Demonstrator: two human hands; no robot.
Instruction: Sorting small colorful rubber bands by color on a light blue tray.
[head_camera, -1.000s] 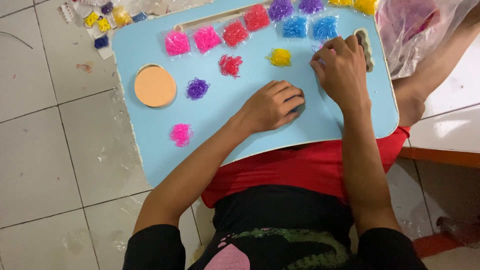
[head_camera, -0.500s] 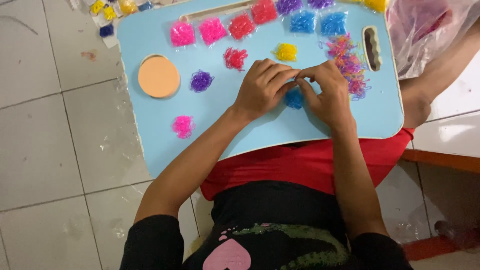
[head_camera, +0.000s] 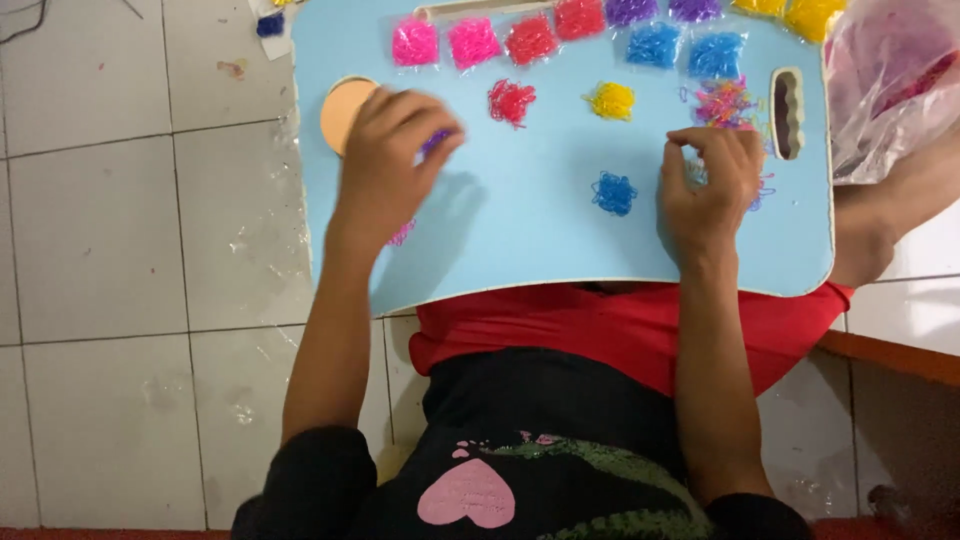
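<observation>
My left hand (head_camera: 385, 160) spreads loosely over the purple tuft of tiny rubber bands (head_camera: 436, 141) on the smooth pale blue lap tray (head_camera: 530, 230), fingertips on it; I cannot tell whether it grips any. At its 11 o'clock sits the tray's round orange inset (head_camera: 340, 108). My right hand (head_camera: 705, 185) curls in a pinch at the edge of the mixed-colour tangle of bands (head_camera: 725, 102), fingers bent inward. A frizzy blue tuft (head_camera: 614, 193) lies at its 9 o'clock, apart. Small clear bags (head_camera: 530, 38) stuffed with pink, red, purple and blue bands line the tray's 12 o'clock edge. A crinkled clear plastic bag (head_camera: 890, 80) sits at 2 o'clock.
</observation>
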